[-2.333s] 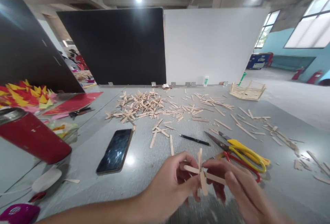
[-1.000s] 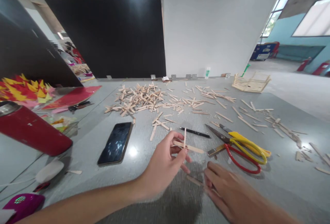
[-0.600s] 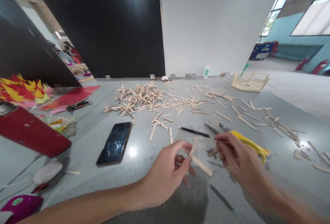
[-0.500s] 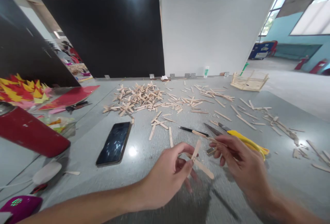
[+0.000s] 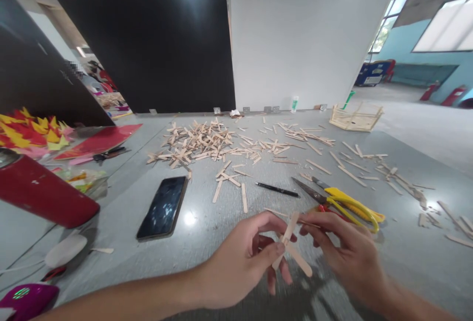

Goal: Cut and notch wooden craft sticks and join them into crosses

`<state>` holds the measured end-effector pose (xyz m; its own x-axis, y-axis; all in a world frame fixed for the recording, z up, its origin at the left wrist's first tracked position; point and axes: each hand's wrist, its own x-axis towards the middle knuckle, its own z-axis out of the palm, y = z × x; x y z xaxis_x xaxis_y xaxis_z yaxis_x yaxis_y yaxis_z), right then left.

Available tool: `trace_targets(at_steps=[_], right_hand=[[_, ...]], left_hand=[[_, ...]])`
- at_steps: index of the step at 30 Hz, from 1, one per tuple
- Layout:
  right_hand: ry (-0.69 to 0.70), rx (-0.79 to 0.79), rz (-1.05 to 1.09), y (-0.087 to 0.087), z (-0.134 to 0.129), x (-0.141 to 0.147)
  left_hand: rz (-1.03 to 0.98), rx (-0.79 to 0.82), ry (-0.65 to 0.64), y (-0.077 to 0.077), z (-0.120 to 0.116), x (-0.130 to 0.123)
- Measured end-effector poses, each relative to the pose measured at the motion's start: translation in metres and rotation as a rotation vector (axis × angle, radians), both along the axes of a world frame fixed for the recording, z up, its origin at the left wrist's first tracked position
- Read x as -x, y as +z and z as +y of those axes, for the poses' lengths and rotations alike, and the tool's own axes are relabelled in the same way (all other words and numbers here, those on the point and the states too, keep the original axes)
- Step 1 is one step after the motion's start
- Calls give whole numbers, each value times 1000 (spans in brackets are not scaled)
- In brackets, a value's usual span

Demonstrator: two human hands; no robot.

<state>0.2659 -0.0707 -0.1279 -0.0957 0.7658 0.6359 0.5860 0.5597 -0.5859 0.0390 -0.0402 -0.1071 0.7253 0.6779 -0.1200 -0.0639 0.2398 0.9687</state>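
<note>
My left hand (image 5: 254, 254) pinches a pair of crossed popsicle sticks (image 5: 300, 261) between thumb and fingers, over the front of the table. Close on its right, my right hand (image 5: 343, 247) grips another thin popsicle stick (image 5: 309, 223), seen nearly edge-on, its tip beside the upper end of the cross. Whether that tip touches the cross I cannot tell. Just beyond my right hand lie yellow-handled scissors (image 5: 338, 205) and a black pen (image 5: 277, 189). A few loose popsicle sticks (image 5: 244, 197) rest on the table beyond my left hand.
A large heap of popsicle sticks (image 5: 203, 138) covers the far middle of the table. To the left are a phone (image 5: 162, 207) and a red bottle (image 5: 48, 188). Stick scraps (image 5: 402, 183) lie at right, near a small stick frame (image 5: 356, 119). Black and white panels stand behind.
My right hand has moved slightly down with its stick, whose tip now sits close to the cross. My left hand has shifted a little right and down with the crossed sticks.
</note>
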Motion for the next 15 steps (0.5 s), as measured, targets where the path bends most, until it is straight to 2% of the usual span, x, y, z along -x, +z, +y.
trace_targets(at_steps=[6, 15], right_hand=[[-80, 25, 67, -3, -4, 0], [0, -15, 47, 1, 1, -3]], left_hand=[[60, -3, -3, 0, 1, 0], [62, -25, -8, 0, 3, 1]])
